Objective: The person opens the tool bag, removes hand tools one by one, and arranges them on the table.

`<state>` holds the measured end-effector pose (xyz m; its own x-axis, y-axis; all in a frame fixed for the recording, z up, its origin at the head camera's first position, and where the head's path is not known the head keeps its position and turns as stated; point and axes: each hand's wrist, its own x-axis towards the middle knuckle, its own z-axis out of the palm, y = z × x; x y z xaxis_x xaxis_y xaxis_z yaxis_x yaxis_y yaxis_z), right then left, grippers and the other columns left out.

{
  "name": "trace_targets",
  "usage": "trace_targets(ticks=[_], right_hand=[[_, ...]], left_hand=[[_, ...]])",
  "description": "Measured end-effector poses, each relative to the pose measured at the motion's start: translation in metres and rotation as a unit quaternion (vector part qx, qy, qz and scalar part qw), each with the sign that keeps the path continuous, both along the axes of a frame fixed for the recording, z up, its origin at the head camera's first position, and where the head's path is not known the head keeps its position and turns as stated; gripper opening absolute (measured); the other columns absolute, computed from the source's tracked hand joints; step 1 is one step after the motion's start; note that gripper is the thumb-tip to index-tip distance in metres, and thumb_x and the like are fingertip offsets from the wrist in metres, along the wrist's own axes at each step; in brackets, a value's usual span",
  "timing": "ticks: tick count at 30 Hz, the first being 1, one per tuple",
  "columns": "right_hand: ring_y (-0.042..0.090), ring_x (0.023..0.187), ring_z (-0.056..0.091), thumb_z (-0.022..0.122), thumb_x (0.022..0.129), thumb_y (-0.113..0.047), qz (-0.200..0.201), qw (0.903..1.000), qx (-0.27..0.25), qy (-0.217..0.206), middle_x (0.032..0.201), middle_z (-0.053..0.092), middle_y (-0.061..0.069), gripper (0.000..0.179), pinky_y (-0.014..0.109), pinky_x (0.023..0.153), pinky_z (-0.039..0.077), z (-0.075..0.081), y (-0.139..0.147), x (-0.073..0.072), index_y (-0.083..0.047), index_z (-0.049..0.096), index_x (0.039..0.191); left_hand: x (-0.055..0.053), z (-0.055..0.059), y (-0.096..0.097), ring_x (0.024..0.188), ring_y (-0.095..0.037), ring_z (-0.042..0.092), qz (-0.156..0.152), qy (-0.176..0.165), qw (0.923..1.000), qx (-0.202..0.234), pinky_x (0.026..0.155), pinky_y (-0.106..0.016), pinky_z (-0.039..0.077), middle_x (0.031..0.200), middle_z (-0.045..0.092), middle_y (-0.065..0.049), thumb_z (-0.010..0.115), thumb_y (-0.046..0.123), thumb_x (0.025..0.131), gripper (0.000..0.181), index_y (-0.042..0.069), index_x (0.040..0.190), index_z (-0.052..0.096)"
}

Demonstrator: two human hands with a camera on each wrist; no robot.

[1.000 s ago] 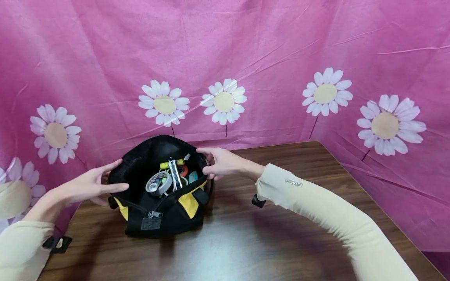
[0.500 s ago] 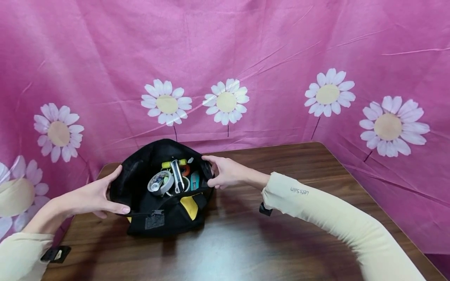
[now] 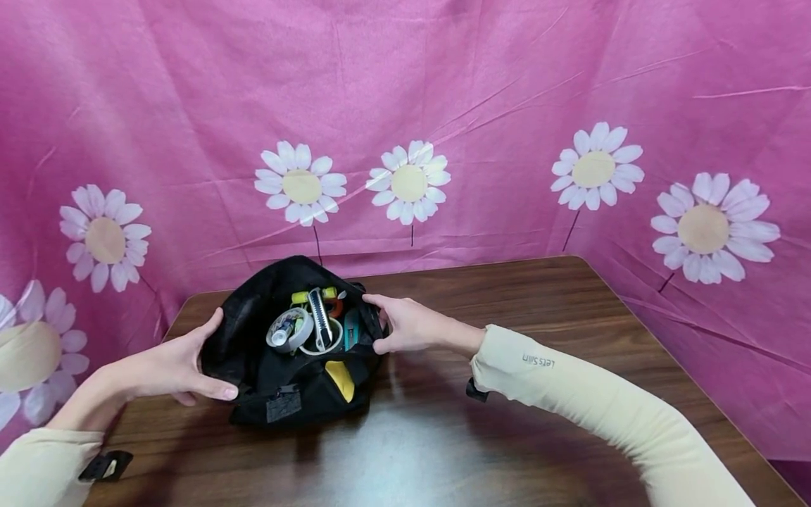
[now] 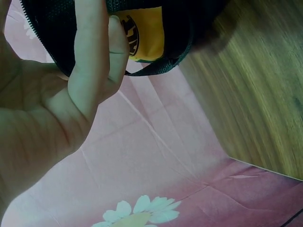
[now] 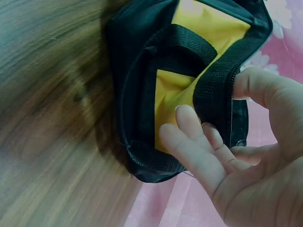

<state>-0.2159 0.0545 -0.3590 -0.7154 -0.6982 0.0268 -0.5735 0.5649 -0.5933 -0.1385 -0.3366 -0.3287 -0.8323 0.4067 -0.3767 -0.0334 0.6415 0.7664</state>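
A black and yellow fabric tool bag (image 3: 317,414) stands on the wooden table, its zipped mouth spread wide. My left hand (image 3: 167,366) holds the left end of the mouth, thumb at the front edge and fingers toward the back. At the opposite end my right hand (image 3: 412,325) grips the rim; in the right wrist view its thumb and fingers lie along the zip beside a yellow panel (image 5: 173,90). Inside lie a white tape roll (image 3: 307,328), a silver utility knife (image 3: 320,320), a teal cutter (image 3: 351,329) and a yellow cylinder (image 3: 313,295).
The brown table (image 3: 494,429) extends right and forward of the bag. Behind it hangs a pink cloth (image 3: 494,84) printed with daisies. A black strap loop (image 4: 165,66) hangs from the bag's left end.
The bag's mouth has sagged lower and opened toward me, showing more of its contents. Both hands have moved down slightly with the rim, and the left thumb has come onto the front edge.
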Motion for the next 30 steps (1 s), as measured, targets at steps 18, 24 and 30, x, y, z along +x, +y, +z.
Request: trace_targets(ticks=[18,24,30], right_hand=[[0.022,0.117,0.054,0.083,0.086,-0.031,0.041,0.9929,0.102,0.045,0.121,0.057,0.016,0.085,0.034,0.098,0.046,0.067,-0.024,-0.010,-0.002,0.040,0.154],[0.022,0.123,0.051,0.081,0.089,-0.031,0.044,0.9983,0.035,-0.015,0.126,0.058,0.018,0.082,0.028,0.107,0.039,0.127,-0.058,-0.021,-0.009,0.039,0.156],[0.017,0.137,0.045,0.080,0.089,-0.030,0.032,0.9899,-0.072,-0.118,0.151,0.047,0.009,0.084,0.025,0.104,0.042,0.136,-0.095,-0.039,-0.014,0.035,0.158]], left_hand=[[-0.009,0.010,0.005,0.074,-0.023,0.064,-0.024,-0.001,0.9997,0.000,0.065,-0.044,0.060,0.087,0.055,-0.011,0.082,0.021,0.088,0.131,0.008,0.154,-0.030],[-0.013,0.016,0.011,0.080,-0.026,0.066,-0.023,0.010,0.9995,-0.018,0.065,-0.044,0.059,0.092,0.055,-0.014,0.082,0.023,0.088,0.130,0.006,0.154,-0.028],[-0.013,0.020,0.017,0.080,-0.027,0.066,-0.023,0.008,0.9992,-0.033,0.065,-0.043,0.059,0.085,0.060,-0.012,0.081,0.029,0.088,0.131,0.006,0.154,-0.029]])
